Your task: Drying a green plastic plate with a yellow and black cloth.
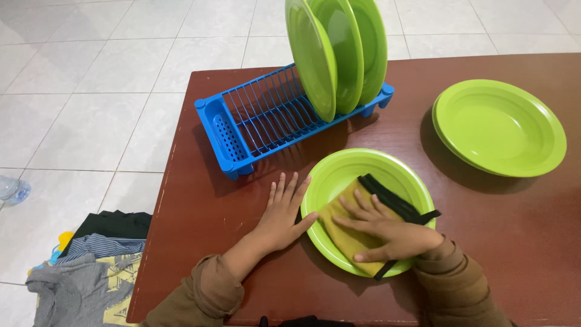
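On the brown bench, near its front edge, a green plate lies flat with a mustard-yellow cloth inside it, and the right hand presses down on that cloth with fingers spread — flat and open, grasping nothing, only pushing. The left hand lies just beside the plate on the person's left, palm down on the wood, also open, its thumb touching or nearly touching the rim; I cannot tell which. A black strap or dark edging runs along the far side of the cloth and trails over the rim by the right wrist. The risk, as I judge it, is that the plate slides or tips: nothing clamps it, so a hard sideways rub could push it away from the steadying left hand or toward the front edge. The loose strap could also catch under the wrist and drag the cloth out. Behind, a blue dish rack holds three green plates on edge — a knock from a sliding plate might rock them. A stack of green plates sits well apart to the right, and folded clothes lie on the tiled floor to the left.
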